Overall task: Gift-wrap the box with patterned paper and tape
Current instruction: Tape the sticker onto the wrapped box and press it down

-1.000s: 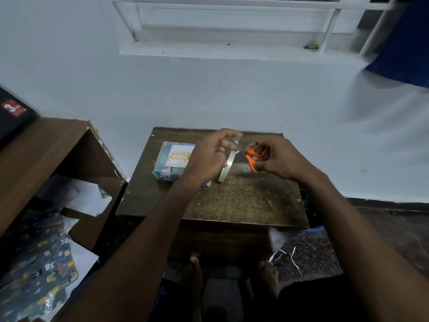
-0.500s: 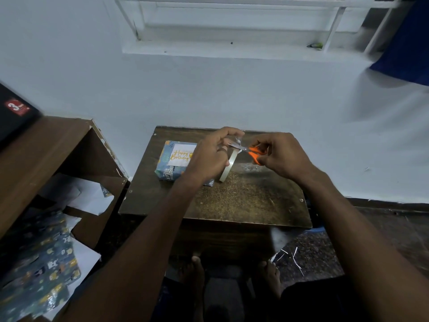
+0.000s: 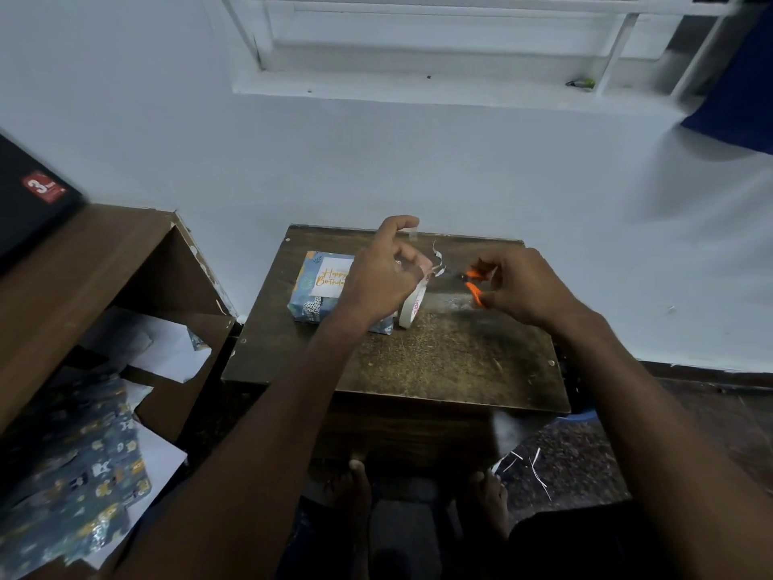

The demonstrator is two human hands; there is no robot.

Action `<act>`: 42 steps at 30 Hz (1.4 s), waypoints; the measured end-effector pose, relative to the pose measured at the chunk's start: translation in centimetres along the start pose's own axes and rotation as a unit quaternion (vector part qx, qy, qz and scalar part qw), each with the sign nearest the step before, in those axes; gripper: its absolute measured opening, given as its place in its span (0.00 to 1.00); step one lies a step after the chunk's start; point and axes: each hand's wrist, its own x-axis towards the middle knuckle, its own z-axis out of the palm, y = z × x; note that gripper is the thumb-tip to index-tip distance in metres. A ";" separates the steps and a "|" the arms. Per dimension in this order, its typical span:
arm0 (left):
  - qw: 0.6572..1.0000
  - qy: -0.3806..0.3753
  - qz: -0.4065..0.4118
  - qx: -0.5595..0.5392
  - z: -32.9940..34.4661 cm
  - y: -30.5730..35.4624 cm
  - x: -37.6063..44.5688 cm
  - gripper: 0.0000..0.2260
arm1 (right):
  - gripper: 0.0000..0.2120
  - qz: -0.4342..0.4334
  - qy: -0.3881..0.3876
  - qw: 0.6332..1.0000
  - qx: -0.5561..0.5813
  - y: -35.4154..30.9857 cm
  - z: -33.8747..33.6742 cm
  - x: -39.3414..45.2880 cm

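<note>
With the wrapped box [image 3: 330, 293] on the worktop [image 3: 456, 362], our left hand [image 3: 382, 272] pinches 1 cut tape strip [image 3: 412, 233] above the roll [image 3: 412, 305], our right hand [image 3: 525, 286] grips orange scissors [image 3: 472, 282]; we keep the strip taut and untwisted before pressing it over a seam.

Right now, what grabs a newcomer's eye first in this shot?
The orange-handled scissors in the right hand, mid-table, are the brightest thing. Beside them the left hand pinches a cut tape strip above the upright tape roll. Left of the hands, the wrapped box shows a Happy Birthday card.
</note>
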 end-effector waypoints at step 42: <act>0.990 -0.028 -0.087 -0.108 -1.2 0.3 0.3 0.44 | 0.11 -0.082 -0.081 0.958 0.261 -0.9 -0.3 0.7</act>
